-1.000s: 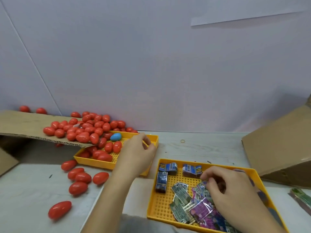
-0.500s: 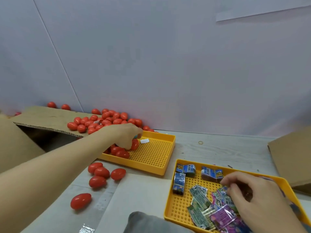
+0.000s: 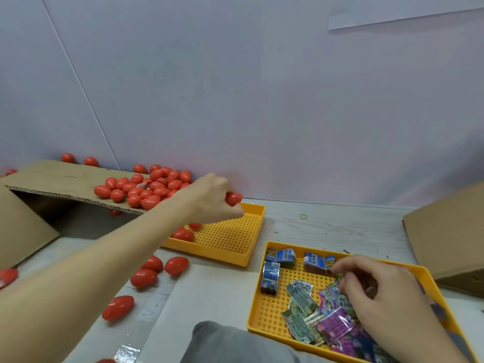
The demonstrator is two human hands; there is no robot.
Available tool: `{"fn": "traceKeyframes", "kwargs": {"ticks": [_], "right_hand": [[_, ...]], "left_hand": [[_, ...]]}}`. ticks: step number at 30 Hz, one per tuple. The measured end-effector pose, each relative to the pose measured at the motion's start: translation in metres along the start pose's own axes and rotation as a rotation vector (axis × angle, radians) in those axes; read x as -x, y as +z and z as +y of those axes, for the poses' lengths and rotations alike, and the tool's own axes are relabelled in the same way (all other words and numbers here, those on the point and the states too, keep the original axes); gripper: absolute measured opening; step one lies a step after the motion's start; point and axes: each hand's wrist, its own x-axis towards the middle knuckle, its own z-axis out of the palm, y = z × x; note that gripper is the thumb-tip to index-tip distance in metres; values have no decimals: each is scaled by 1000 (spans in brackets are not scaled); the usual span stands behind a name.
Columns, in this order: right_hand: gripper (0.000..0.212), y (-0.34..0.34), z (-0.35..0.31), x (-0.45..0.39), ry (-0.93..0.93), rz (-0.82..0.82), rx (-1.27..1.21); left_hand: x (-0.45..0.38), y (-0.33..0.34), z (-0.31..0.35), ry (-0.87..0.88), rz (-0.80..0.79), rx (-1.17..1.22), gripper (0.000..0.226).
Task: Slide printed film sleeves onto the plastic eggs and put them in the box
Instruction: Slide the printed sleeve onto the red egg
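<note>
Fingers [image 3: 209,195] of the left hand [image 3: 212,203] curled tight round one red plastic egg [image 3: 233,198], held just above the back edge of the yellow egg tray [image 3: 235,231]. Only the egg's tip poked out. More red eggs [image 3: 141,191] lay piled on the cardboard flap [image 3: 52,183] beside it, and a few loose ones [image 3: 144,277] sat on the table [image 3: 327,229].

The right hand [image 3: 379,292] was bent over the other yellow tray [image 3: 269,310], its fingertips pinching at the heap of printed film sleeves [image 3: 314,310]. I could not tell if it had one free.

This looked like the picking-up step. Next, one sleeve would need to be pulled loose and opened, then both hands brought together so the egg could slide in.

The left arm reached far forward and the right wrist was bent down. The cardboard box [image 3: 445,231] waited at the right.
</note>
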Motion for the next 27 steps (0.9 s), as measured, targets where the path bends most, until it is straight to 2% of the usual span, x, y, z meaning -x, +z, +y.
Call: {"fn": "traceKeyframes", "kwargs": {"ticks": [2, 5, 9, 14, 17, 21, 23, 25, 27], "right_hand": [[30, 0, 1, 1, -6, 5, -19], [30, 1, 2, 1, -23, 5, -33], [30, 1, 2, 1, -27, 3, -58], [31, 2, 0, 2, -48, 15, -36], [31, 3, 0, 1, -70, 26, -36], [32, 8, 2, 0, -78, 28, -118], [31, 10, 0, -1, -87, 29, -162], [28, 14, -1, -2, -100, 40, -208], [21, 17, -1, -4, -97, 52, -247]], "left_hand": [[7, -1, 22, 28, 100, 190, 41], [18, 6, 58, -19, 191, 484, 38], [34, 30, 95, -152, 217, 1006, 16], [59, 74, 121, -389, 252, 1605, 21], [66, 89, 123, -378, 216, 1749, 18], [62, 92, 123, -324, 81, 1923, 16], [60, 91, 128, -299, 8, 2006, 28], [58, 93, 132, -283, -22, 2036, 36], [57, 96, 133, -260, -7, 2015, 26]]}}
